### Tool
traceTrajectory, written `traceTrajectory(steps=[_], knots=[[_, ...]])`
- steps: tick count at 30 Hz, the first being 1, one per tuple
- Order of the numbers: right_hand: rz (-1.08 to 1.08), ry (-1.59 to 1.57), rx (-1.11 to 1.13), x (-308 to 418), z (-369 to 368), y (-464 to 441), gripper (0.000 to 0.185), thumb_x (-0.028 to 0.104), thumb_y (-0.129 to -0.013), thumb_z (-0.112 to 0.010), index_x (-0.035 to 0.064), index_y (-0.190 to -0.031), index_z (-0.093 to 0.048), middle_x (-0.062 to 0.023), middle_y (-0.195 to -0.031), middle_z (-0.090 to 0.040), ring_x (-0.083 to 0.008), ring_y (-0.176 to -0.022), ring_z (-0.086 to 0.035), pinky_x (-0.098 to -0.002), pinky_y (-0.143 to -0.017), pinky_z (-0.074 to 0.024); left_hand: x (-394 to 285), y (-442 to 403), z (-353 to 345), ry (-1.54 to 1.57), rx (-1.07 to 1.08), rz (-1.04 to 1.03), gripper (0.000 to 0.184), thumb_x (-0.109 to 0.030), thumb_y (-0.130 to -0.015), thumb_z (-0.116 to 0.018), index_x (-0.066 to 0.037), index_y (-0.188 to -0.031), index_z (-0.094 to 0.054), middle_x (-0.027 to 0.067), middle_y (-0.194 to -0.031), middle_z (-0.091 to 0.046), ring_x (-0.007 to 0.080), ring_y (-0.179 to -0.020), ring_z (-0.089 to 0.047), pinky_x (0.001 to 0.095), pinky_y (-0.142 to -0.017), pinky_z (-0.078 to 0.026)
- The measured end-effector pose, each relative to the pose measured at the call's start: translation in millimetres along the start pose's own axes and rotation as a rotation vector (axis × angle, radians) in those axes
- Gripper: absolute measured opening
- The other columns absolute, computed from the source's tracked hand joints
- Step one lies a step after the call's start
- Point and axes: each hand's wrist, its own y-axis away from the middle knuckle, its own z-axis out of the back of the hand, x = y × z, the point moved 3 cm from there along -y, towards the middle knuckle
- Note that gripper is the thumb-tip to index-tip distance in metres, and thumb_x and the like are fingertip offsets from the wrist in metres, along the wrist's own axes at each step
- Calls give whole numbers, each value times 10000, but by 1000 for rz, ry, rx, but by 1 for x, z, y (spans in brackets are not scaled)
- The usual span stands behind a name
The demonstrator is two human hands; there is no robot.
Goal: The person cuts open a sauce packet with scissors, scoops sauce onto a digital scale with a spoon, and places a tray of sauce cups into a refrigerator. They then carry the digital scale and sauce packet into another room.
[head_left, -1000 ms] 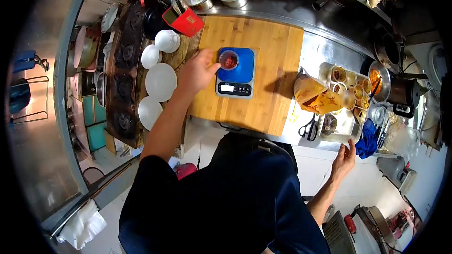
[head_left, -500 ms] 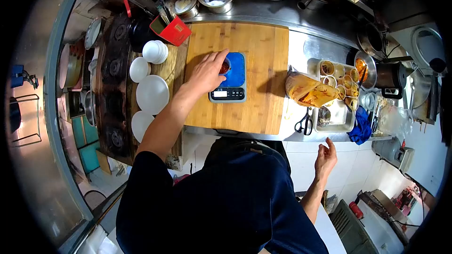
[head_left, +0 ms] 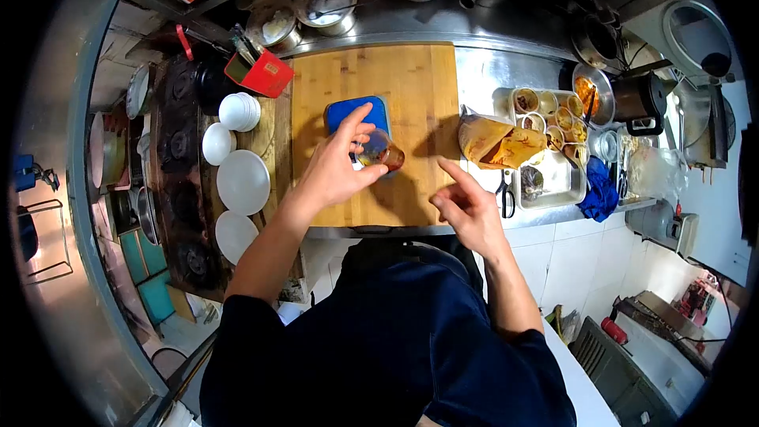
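My left hand (head_left: 332, 170) has its fingers and thumb around a small clear cup (head_left: 386, 152) with dark red contents at one end. The cup looks tilted toward my right side. Behind it, a kitchen scale with a blue top (head_left: 369, 109) sits on the wooden cutting board (head_left: 419, 79), its front mostly hidden by my hand. My right hand (head_left: 473, 212) hovers over the board's front right corner with fingers apart, nothing in it. It is near the cup but not touching it.
On the right stand an opened yellowish bag (head_left: 498, 142), a metal tray (head_left: 557, 196) with small filled cups, black scissors (head_left: 507, 194) and a blue cloth (head_left: 601, 194). To the left are white bowls (head_left: 243, 182), a red box (head_left: 265, 75) and a stove (head_left: 182, 142).
My left hand has lifted the cup off the scale and brought it right and nearer to me. My right hand has come up and in from the right side. The view has shifted.
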Motion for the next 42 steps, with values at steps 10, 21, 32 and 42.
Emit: traceTrajectory(steps=[10, 21, 32, 42], knots=[[149, 189, 144, 19, -16, -25, 651, -25, -906, -662, 152, -1518, -529, -48, -841, -701, -92, -712, -628, -261, -659, -528, -27, 15, -9, 162, 59, -90, 1018, -140, -757, -895, -105, -1597, -320, 252, -1328, -643, 363, -1190, -659, 449, -1012, -545], [297, 491, 84, 28, -15, -17, 613, -6, -913, -648, 139, -1499, -544, -98, -821, -721, -131, -691, -676, -297, -676, -570, -36, 8, -15, 38, 86, -46, 1009, -161, -776, -876, -105, -1603, -300, 266, -1287, -654, 394, -1176, -660, 467, -990, -547], [127, 194, 248, 29, -10, -25, 591, -36, -900, -650, 81, -1472, -558, -57, -795, -725, -100, -648, -657, -272, -613, -532, -48, 8, -17, -208, 81, -182, 960, -136, -800, -814, -94, -1601, -287, 253, -1276, -647, 445, -1141, -634, 504, -981, -513], [613, 1198, 303, 52, -16, -20, 500, 129, -808, -652, 12, -1294, -646, -115, -755, -668, -302, -671, -711, -408, -609, -573, -55, 11, -19, -390, 133, -308, 906, -89, -819, -757, -112, -1606, -308, 190, -1173, -650, 386, -1070, -625, 479, -936, -533]])
